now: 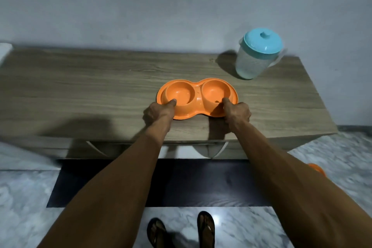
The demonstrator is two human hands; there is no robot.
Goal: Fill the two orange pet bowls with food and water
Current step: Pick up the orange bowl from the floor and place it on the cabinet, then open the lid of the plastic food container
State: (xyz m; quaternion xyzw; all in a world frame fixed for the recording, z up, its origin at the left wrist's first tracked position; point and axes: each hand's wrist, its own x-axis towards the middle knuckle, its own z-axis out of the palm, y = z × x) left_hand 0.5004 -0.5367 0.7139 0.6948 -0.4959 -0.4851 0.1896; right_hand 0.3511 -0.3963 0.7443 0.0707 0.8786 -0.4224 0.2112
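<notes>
An orange double pet bowl [198, 91] lies on a wooden cabinet top [90, 88], right of centre. Both of its round wells look empty, apart from a small dark speck in the right well. My left hand [158, 113] grips the near rim of the left well, thumb inside. My right hand [236, 111] grips the near rim of the right well the same way. A clear water jug with a turquoise lid [257, 54] stands upright at the back right of the cabinet, apart from the bowl.
A grey wall rises behind the cabinet. Below the front edge lie a dark mat [181, 183] and a marbled floor. An orange object [317, 169] shows partly on the floor at right. My sandalled feet [181, 227] stand below the mat.
</notes>
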